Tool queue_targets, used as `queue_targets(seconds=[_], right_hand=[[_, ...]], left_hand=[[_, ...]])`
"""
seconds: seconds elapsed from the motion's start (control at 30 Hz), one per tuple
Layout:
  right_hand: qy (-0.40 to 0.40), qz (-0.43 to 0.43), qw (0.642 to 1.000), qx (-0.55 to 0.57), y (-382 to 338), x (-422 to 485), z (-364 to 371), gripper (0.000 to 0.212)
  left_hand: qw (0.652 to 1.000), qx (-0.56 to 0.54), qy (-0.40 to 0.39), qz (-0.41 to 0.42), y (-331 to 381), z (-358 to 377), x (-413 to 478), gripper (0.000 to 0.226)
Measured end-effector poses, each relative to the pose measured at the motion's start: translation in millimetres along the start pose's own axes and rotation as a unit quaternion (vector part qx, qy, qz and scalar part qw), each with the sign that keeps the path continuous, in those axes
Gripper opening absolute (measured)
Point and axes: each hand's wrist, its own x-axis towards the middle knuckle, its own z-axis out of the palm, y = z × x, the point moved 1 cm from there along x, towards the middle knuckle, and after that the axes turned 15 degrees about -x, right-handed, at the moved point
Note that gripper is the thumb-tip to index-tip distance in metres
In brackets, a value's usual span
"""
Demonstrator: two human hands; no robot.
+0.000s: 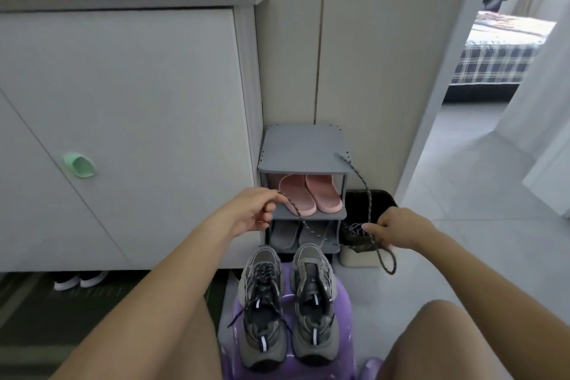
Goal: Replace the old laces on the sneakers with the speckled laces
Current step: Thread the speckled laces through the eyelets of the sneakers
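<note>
Two grey sneakers stand side by side on a purple stool (342, 296) between my knees. The left sneaker (262, 302) carries a dark lace, loose at the ends. The right sneaker (313, 302) shows no lace. My left hand (254, 213) pinches a speckled lace (293, 207) that runs down toward the right sneaker. My right hand (398, 227) grips another stretch of speckled lace (361, 177); it rises to the top of the shoe rack and loops below my hand.
A small grey shoe rack (300, 148) stands just beyond the stool, with pink slippers (310, 194) and grey slippers (285, 234) on its shelves. A large white cabinet (123, 133) fills the left. A dark shoe on a white box (357, 244) sits right of the rack. A doorway opens at right.
</note>
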Motion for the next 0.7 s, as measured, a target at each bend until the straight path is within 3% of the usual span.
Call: queue_targets(seconds=[0.07, 0.13, 0.23, 0.37, 0.47, 0.63, 0.7], right_hand=[[0.042, -0.032, 0.999, 0.001, -18, -5, 2, 0.046], [0.095, -0.103, 0.984, 0.115, -41, -12, 4, 0.032], [0.053, -0.17, 0.935, 0.306, -70, -22, 7, 0.039], [0.1, -0.159, 0.969, 0.161, -67, -18, 25, 0.011], [0.097, -0.14, 0.976, 0.134, -56, -15, 32, 0.013], [0.035, -0.138, 0.981, 0.129, -59, -4, 50, 0.004], [0.028, -0.148, 0.977, 0.154, -69, 0, 64, 0.024]], left_hand=[[0.997, 0.065, -0.05, -0.003, -11, 18, 0, 0.02], [0.987, 0.125, -0.099, -0.008, -25, 36, 2, 0.019], [0.975, 0.186, -0.126, 0.001, -43, 55, 4, 0.026], [0.969, 0.225, -0.095, 0.032, -61, 55, 12, 0.022], [0.967, 0.24, -0.074, 0.029, -69, 44, 19, 0.013], [0.968, 0.241, -0.032, 0.057, -83, 34, 34, 0.019], [0.972, 0.223, -0.038, 0.059, -95, 35, 40, 0.021]])
